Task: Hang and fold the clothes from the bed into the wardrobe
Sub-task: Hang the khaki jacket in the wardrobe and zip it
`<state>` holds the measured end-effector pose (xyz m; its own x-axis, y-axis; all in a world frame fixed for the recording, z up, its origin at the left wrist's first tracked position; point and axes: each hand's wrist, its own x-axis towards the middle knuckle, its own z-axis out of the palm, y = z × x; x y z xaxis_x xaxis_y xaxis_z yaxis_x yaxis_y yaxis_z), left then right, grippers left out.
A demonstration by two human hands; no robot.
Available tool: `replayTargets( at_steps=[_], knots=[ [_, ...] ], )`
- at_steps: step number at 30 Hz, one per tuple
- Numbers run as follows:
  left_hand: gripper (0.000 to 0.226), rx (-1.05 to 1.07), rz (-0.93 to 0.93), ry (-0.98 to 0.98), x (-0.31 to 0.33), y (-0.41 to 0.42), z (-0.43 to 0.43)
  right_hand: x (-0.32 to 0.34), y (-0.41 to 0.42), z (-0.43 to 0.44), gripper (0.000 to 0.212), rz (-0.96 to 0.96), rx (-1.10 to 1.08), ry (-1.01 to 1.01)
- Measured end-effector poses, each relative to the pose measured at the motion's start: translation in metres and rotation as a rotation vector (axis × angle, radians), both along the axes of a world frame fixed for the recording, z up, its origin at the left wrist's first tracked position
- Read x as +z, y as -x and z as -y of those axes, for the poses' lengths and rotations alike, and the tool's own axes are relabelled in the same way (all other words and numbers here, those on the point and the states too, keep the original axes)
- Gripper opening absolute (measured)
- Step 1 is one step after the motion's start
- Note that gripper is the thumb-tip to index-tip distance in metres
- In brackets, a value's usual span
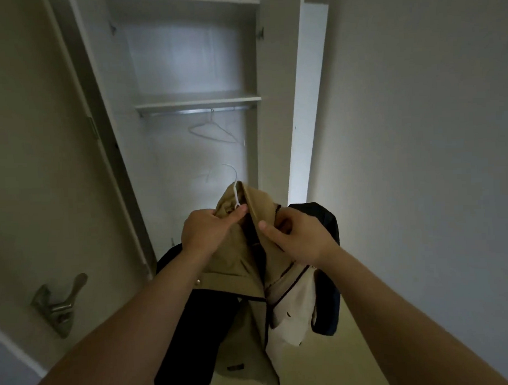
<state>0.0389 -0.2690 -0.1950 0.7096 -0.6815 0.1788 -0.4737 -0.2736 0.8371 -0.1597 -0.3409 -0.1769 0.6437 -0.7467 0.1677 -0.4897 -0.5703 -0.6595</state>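
Note:
A tan jacket [238,267] with dark navy sleeves and trim hangs in front of me on a white hanger [235,190], whose hook sticks up above the collar. My left hand [205,231] pinches the collar and the hanger's neck. My right hand [297,237] grips the other side of the collar. The open white wardrobe [185,65] stands straight ahead, with a metal rail [198,110] under its shelf. One bare white hanger [213,131] hangs on that rail.
The wardrobe's left door [106,111] and right door [298,104] stand open on either side. A room door with a metal lever handle [59,302] is at my lower left. A plain wall [417,129] fills the right. Pale floor shows below the jacket.

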Motion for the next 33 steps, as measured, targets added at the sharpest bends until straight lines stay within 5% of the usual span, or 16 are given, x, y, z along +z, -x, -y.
replayTargets(
  at_steps=[4, 8, 12, 20, 23, 28, 33],
  knots=[
    [0.072, 0.037, 0.009, -0.018, -0.003, -0.022, 0.039, -0.016, -0.035, 0.04, 0.077, -0.095, 0.045, 0.045],
    [0.072, 0.055, -0.004, -0.01, -0.01, -0.052, 0.077, -0.032, -0.075, 0.078, 0.037, 0.163, -0.037, 0.108],
    [0.071, 0.05, 0.01, -0.021, -0.019, -0.093, 0.124, -0.037, -0.124, 0.125, 0.015, 0.168, 0.053, 0.08],
    [0.073, 0.029, -0.037, -0.027, -0.043, -0.209, 0.23, -0.047, -0.243, 0.247, 0.03, 0.354, -0.209, -0.214],
    [0.073, 0.015, -0.043, -0.033, -0.042, -0.261, 0.281, -0.041, -0.291, 0.303, 0.032, 0.191, -0.141, -0.232],
    [0.074, -0.004, -0.084, -0.04, -0.047, -0.332, 0.355, -0.049, -0.353, 0.383, 0.018, 0.107, -0.24, 0.224],
    [0.075, -0.015, -0.116, -0.089, -0.054, -0.398, 0.43, -0.063, -0.411, 0.471, 0.046, -0.087, 0.052, -0.002]
  ],
)
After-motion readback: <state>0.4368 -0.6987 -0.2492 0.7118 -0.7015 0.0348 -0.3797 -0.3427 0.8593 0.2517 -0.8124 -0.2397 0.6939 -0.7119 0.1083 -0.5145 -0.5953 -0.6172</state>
